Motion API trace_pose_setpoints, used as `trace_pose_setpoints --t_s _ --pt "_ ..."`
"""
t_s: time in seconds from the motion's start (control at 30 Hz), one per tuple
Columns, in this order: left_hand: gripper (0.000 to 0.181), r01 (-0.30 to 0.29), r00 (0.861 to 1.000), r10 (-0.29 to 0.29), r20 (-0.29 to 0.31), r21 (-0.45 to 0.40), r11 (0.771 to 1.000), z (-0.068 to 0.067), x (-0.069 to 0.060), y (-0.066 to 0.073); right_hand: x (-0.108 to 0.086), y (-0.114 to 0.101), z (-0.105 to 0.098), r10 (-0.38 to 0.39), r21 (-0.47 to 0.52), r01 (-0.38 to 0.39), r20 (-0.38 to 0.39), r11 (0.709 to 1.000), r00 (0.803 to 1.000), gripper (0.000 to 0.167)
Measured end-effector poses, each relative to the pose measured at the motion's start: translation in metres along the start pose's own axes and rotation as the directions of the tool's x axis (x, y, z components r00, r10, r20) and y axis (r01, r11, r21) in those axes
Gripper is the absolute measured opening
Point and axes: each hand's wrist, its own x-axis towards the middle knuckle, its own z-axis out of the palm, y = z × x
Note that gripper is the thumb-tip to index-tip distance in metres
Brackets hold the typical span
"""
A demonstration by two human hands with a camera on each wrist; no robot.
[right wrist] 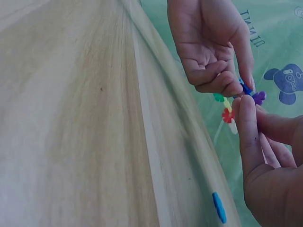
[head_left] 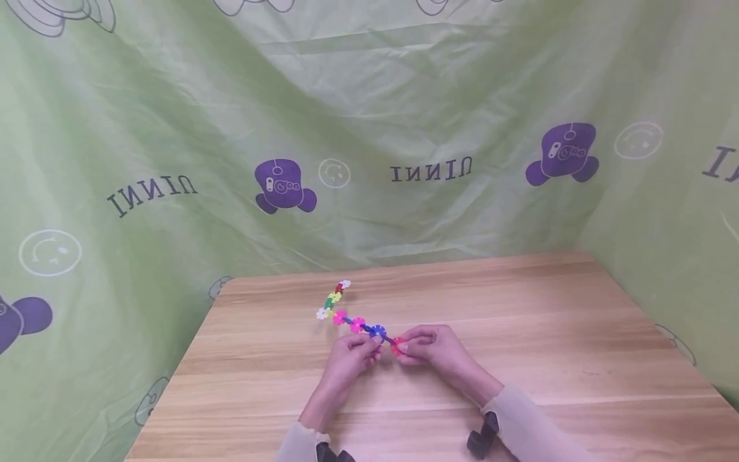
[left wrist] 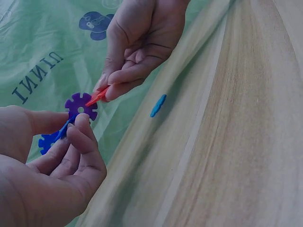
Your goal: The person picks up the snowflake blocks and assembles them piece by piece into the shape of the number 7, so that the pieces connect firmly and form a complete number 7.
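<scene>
A chain of notched plastic snowflake discs (head_left: 358,325) in several colours stretches from my hands toward the back left, bending sharply at a white disc (head_left: 322,314). My left hand (head_left: 349,356) pinches the chain at a blue disc (head_left: 378,331) between thumb and fingers. At the chain's near right end, my right hand (head_left: 441,350) pinches a red disc (head_left: 396,347). The left wrist view shows the red disc's edge meeting a purple disc (left wrist: 73,102), which joins on to the blue part. Fingers partly cover the joints.
Both wrist views show a loose blue piece (left wrist: 158,105) near the wooden table's edge; I cannot make it out in the head view. Behind the table (head_left: 548,308) hangs a green printed cloth (head_left: 358,224), which also covers both sides. Dark straps (head_left: 484,436) sit at the wrists.
</scene>
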Motion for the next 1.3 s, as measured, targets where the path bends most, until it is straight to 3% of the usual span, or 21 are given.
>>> trace_pose_setpoints --t_s 0.3,0.57,0.63,0.73,0.8,0.9,0.97,1.2,1.3 --pt "0.033 -0.063 0.996 0.061 0.063 0.025 0.998 0.002 0.000 -0.004 0.002 0.000 0.011 -0.018 0.079 0.018 0.005 0.997 1.000 0.035" --pt "0.027 -0.108 0.994 0.105 0.035 0.087 0.990 0.000 0.000 -0.005 0.006 0.003 0.019 -0.042 0.143 0.042 0.000 0.989 0.999 0.034" --pt "0.026 -0.106 0.994 0.104 0.030 0.079 0.991 -0.001 0.000 -0.005 0.006 0.003 0.019 -0.048 0.101 0.048 -0.008 0.994 0.999 0.033" --pt "0.025 -0.101 0.994 0.099 0.034 0.067 0.993 -0.002 0.000 -0.004 0.005 -0.002 0.017 -0.089 -0.108 0.082 -0.058 0.991 0.994 0.027" --pt "0.026 -0.095 0.995 0.093 0.032 0.072 0.993 -0.003 0.000 -0.003 0.006 -0.008 0.014 -0.145 -0.295 0.108 -0.105 0.949 0.984 0.021" --pt "0.027 -0.093 0.996 0.091 0.022 0.089 0.992 -0.005 0.000 -0.001 0.007 -0.019 0.008 -0.230 -0.522 0.118 -0.155 0.845 0.961 0.012" --pt "0.028 -0.099 0.995 0.098 0.013 0.092 0.991 -0.007 0.000 0.000 0.009 -0.027 0.005 -0.253 -0.599 0.120 -0.143 0.791 0.957 0.008" --pt "0.029 -0.082 0.996 0.083 -0.014 0.052 0.995 -0.011 0.001 0.001 0.020 -0.043 -0.010 -0.252 -0.786 0.183 0.036 0.590 0.967 0.019" --pt "0.029 -0.075 0.997 0.076 -0.021 0.059 0.995 -0.011 0.002 -0.001 0.024 -0.042 -0.017 -0.188 -0.830 0.147 0.052 0.537 0.981 0.021"
